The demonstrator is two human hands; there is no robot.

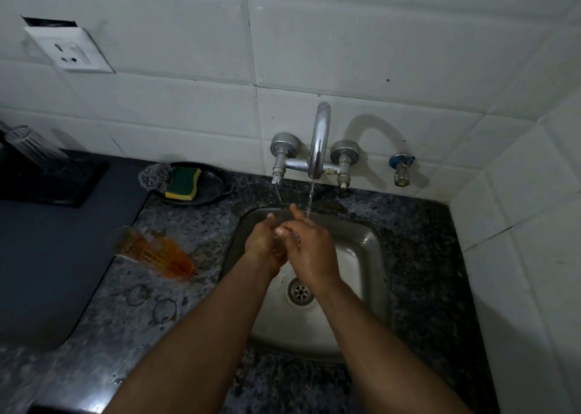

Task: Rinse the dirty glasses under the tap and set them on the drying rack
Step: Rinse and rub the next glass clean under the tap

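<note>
A clear glass point(279, 246) is held over the steel sink point(361, 253), mostly hidden between my hands. My left hand point(262, 239) grips it from the left. My right hand point(309, 247) covers it from the right, fingers wrapped over its rim. Water runs from the chrome tap point(319, 143) in a thin stream that lands just behind my right fingers. Two dirty glasses point(154, 253) with orange residue stand on the granite counter left of the sink. A clear glass point(34, 148) stands upside down on the black drying rack point(63, 190) at far left.
A black dish point(210, 190) behind the sink holds a green-yellow sponge point(184, 182) and a steel scrubber point(154, 176). A dark mat point(56, 266) covers the counter's left part. Wet ring marks point(151, 302) lie in front of the dirty glasses. Tiled walls close the back and right.
</note>
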